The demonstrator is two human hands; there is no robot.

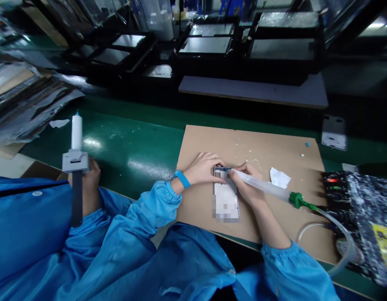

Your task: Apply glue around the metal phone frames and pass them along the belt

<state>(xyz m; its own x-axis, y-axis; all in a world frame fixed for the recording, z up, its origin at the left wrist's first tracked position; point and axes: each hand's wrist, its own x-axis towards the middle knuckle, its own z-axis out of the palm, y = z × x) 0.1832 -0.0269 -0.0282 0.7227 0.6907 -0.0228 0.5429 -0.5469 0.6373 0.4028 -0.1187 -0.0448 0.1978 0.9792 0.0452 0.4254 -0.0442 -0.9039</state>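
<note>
A pale phone frame (225,195) lies flat on a brown cardboard sheet (196,209), part of its lower end blurred out. My left hand (199,168), with a blue band at the wrist, grips the frame's top left edge between thumb and fingers. In my right hand (248,191) is a translucent dispensing syringe (270,189), held like a pen. Its tip meets or nearly meets the top of the frame; the exact contact is hidden by my fingers. A green cap (295,200) joins the syringe to a clear air hose (342,232).
A black-and-white speckled control box (359,217) stands at right. White scrap paper (279,178) and small white bits lie on the cardboard. Another metal plate (334,131) rests beyond. At left, a co-worker's hand (91,184) holds a grey dispensing gun (76,162). Black trays (206,58) stand behind.
</note>
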